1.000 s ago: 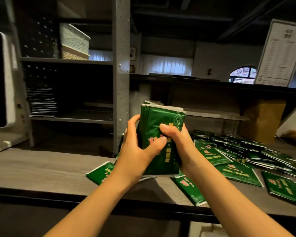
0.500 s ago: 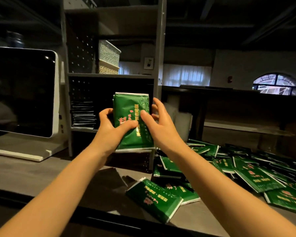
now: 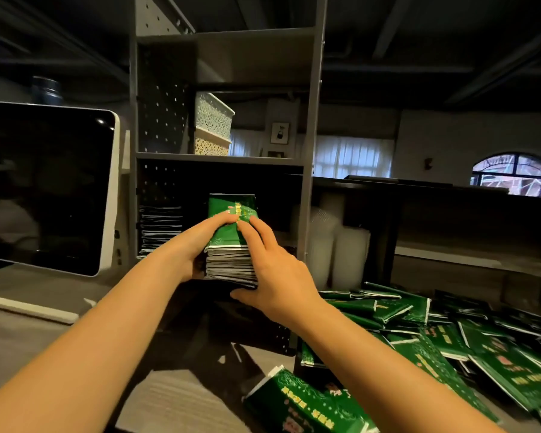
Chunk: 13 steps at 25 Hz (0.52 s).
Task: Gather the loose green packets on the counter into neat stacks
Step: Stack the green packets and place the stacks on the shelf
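- Green stack (image 3: 231, 232) sits at frame centre, in front of the shelf's (image 3: 311, 151) lower bay; whether it rests on anything is unclear.
- The left hand (image 3: 197, 242) grips its left side, fingers curled over the top packet; the right hand (image 3: 275, 276) clamps the right side, thumb underneath.
- Best done by squeezing both sides square and lowering it flat, so no packet slides out.
- Loose packets (image 3: 450, 345) lie scattered lower right on the counter (image 3: 28, 339); much remains.

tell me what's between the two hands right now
A stack of green packets lies there. The left hand and the right hand hold it from either side, in front of the shelf. The head view shows this.
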{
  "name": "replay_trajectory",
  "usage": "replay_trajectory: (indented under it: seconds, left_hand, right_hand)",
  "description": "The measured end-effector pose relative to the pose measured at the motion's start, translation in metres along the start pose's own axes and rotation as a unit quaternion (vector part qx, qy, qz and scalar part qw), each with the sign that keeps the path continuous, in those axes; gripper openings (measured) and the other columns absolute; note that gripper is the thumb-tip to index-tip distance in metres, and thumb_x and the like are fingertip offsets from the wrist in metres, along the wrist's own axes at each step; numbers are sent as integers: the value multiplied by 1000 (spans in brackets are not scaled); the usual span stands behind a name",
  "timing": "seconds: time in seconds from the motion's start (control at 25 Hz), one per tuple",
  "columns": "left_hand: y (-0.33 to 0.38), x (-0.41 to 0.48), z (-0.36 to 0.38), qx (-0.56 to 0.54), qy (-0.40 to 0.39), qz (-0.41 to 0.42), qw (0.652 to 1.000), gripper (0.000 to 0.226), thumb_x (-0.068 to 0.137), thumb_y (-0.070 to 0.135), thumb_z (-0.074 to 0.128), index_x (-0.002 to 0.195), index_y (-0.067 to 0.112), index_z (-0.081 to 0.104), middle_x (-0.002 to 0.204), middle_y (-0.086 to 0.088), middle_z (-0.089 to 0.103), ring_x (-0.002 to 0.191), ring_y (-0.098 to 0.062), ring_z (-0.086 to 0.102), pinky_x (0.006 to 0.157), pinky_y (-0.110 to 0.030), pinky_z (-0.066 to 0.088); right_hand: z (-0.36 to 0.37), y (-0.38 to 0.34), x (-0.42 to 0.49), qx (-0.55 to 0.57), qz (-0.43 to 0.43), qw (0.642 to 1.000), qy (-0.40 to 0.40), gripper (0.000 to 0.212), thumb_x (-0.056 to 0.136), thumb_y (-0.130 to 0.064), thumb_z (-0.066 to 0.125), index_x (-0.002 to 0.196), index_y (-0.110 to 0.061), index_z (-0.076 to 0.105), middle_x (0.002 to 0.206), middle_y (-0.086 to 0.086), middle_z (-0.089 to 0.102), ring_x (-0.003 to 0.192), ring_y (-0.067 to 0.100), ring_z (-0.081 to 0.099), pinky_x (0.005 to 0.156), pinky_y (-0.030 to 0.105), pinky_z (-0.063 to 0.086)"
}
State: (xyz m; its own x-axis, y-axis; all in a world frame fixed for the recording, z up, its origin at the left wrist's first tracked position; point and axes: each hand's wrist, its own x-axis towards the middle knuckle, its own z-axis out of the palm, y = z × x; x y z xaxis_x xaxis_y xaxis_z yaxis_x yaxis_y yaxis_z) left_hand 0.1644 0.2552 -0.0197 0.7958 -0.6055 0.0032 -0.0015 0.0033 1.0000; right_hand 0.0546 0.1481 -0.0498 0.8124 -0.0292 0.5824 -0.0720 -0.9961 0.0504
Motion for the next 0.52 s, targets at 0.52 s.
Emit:
replay_trajectory:
  seconds: [0.52]
  left_hand:
    - [-62, 9, -2, 59, 232, 249, 939, 26, 101, 23, 35, 88, 12, 55, 87, 1, 59, 83, -14, 54, 77, -27, 36]
  right_hand:
    - [23, -6, 52, 35, 10, 999, 30, 88, 76, -27, 75, 142, -14, 19, 134, 9, 33, 102, 32, 56, 75, 44, 53]
